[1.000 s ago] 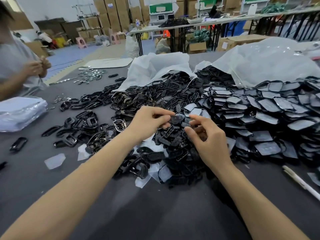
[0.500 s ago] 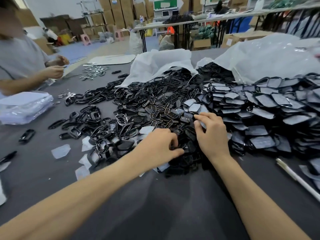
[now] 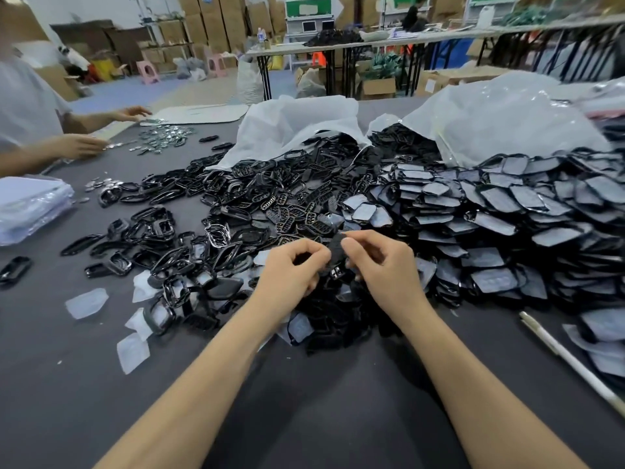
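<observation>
Raised off pile (image 3: 297,201) | left hand (image 3: 291,270), right hand (image 3: 385,267) both pinch black piece (image 3: 336,248) (blurred) | pen (image 3: 558,354) apart

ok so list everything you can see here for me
part: one, black, between both hands above the heap
frames: many, glossy black, heaped mid table
filmed pieces: many, black under pale film, stacked on the right
bags: two, white, open behind the heaps
film scraps: several, clear white, front left
silver parts: many, far left
sleeves: one stack, clear, left edge
pen: one, white, front right
table: one, dark grey
boxes: many, brown, back wall
other person: one, grey shirt, far left
left hand: pinches the part
right hand: pinches the part
</observation>
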A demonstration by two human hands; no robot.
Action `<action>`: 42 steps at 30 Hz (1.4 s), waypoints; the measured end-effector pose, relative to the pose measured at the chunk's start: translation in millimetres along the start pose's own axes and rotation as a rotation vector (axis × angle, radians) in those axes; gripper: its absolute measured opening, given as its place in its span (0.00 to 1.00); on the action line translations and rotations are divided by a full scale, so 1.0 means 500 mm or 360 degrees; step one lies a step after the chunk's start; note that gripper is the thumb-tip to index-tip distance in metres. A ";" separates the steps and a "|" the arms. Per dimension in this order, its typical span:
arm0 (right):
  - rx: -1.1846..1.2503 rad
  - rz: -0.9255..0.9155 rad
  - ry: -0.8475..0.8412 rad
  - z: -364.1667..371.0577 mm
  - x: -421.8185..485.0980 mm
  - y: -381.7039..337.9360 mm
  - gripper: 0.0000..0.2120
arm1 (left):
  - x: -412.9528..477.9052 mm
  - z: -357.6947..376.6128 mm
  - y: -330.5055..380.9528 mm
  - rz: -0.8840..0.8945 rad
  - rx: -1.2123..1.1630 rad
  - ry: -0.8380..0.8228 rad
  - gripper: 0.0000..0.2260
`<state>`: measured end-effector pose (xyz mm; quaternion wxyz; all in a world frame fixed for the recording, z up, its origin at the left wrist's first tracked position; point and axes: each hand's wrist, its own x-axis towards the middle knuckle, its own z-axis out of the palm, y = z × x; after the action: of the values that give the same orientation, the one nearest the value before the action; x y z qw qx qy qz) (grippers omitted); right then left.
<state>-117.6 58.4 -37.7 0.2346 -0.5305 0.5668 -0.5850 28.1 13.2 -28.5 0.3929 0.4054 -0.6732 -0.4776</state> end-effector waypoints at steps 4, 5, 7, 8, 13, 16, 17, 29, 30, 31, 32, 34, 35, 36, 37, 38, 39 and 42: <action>0.0198 0.0045 -0.0171 0.002 0.004 0.002 0.09 | -0.015 -0.015 -0.012 0.0139 0.0023 -0.0026 0.10; 0.0207 0.0054 -0.0138 0.000 0.007 0.004 0.09 | -0.012 -0.029 -0.009 0.0117 -0.0018 0.0008 0.13; 0.0264 0.0108 -0.0074 -0.004 0.014 0.010 0.09 | -0.011 -0.055 -0.005 0.0069 -0.0063 0.0040 0.19; 0.0293 0.0140 -0.0058 -0.006 0.016 0.013 0.09 | -0.014 -0.064 -0.005 0.0073 -0.0002 0.0000 0.22; 0.0375 0.0228 -0.0067 -0.009 0.016 0.020 0.09 | -0.039 -0.086 -0.006 0.0433 0.0560 -0.0170 0.27; 0.0480 0.0251 -0.0070 -0.011 0.017 0.018 0.10 | 0.003 -0.161 -0.013 0.0373 0.0796 0.0527 0.19; 0.0507 0.0257 -0.0073 -0.011 0.017 0.017 0.10 | 0.022 -0.187 -0.014 0.0170 0.1008 0.0592 0.18; 0.0734 0.0299 -0.0145 -0.006 0.013 0.014 0.11 | 0.058 -0.209 -0.037 -0.0267 0.1485 0.0220 0.13; 0.0741 0.0299 -0.0132 -0.007 0.013 0.014 0.12 | 0.059 -0.209 -0.039 -0.0268 0.1461 0.0242 0.12; 0.0753 0.0302 -0.0121 -0.008 0.015 0.014 0.13 | 0.059 -0.208 -0.040 -0.0272 0.1444 0.0263 0.11; 0.0757 0.0305 -0.0114 -0.008 0.015 0.014 0.14 | 0.057 -0.207 -0.039 -0.0268 0.1431 0.0282 0.10; 0.0740 0.0296 -0.0112 -0.011 0.015 0.015 0.15 | 0.052 -0.204 -0.033 -0.0184 0.1395 0.0357 0.09; 0.0733 0.0288 -0.0113 -0.012 0.015 0.015 0.15 | 0.048 -0.201 -0.026 -0.0101 0.1372 0.0429 0.10; 0.0731 0.0280 -0.0117 -0.013 0.014 0.016 0.16 | 0.044 -0.198 -0.018 -0.0009 0.1345 0.0518 0.12; 0.0730 0.0275 -0.0121 -0.013 0.014 0.015 0.16 | 0.042 -0.193 -0.009 0.0075 0.1304 0.0606 0.14; 0.0730 0.0274 -0.0120 -0.014 0.014 0.015 0.17 | 0.039 -0.188 0.001 0.0138 0.1246 0.0671 0.15; 0.0731 0.0278 -0.0116 -0.014 0.013 0.016 0.19 | 0.039 -0.179 0.011 0.0179 0.1173 0.0707 0.17; 0.0777 0.0295 -0.0141 -0.016 0.013 0.015 0.17 | 0.035 -0.124 0.033 0.0271 0.0986 0.0669 0.18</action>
<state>-129.4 54.3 -40.7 0.4327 -0.4291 0.4442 -0.6567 75.9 -19.5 4.2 0.4197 0.5366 -0.7216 -0.1236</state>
